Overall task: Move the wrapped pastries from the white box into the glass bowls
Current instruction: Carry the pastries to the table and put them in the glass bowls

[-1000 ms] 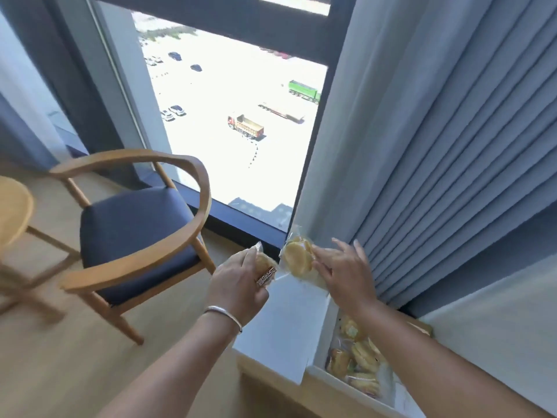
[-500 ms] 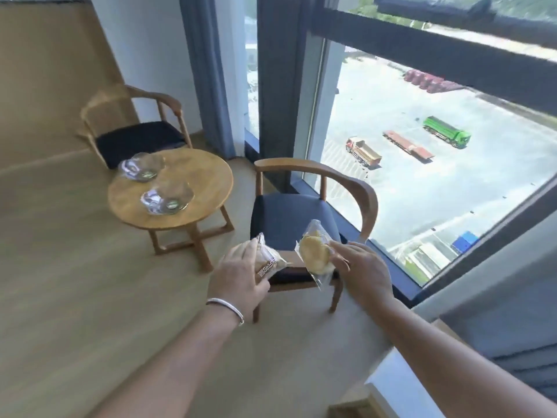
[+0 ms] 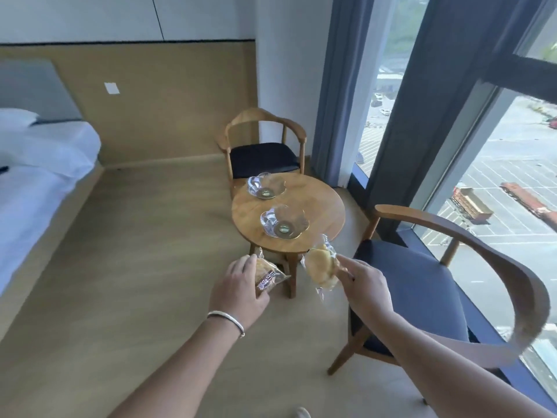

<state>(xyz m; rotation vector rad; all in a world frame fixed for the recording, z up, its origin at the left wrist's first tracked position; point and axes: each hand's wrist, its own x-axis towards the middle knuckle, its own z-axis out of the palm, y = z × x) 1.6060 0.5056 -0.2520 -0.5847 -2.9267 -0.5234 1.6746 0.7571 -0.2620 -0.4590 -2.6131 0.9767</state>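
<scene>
My left hand [image 3: 238,292] grips a wrapped pastry [image 3: 266,274] with a dark label on its clear wrapper. In my right hand [image 3: 366,285] hangs a second wrapped pastry [image 3: 321,265], round and yellow, pinched by its wrapper. Both hands are held out in the air just short of a small round wooden table [image 3: 319,203]. Two empty glass bowls stand on it: the near bowl [image 3: 284,222] and the far bowl [image 3: 265,184]. The white box is out of view.
A wooden armchair with a dark seat [image 3: 422,291] stands close on my right, beside the tall window [image 3: 497,188]. Another armchair [image 3: 265,146] sits behind the table. A bed [image 3: 36,164] lies at the left across open wooden floor [image 3: 135,251].
My view has swung left from the white box by the curtain to the round table. Both hands carried their pastries along, and the table with the bowls is now much nearer.
</scene>
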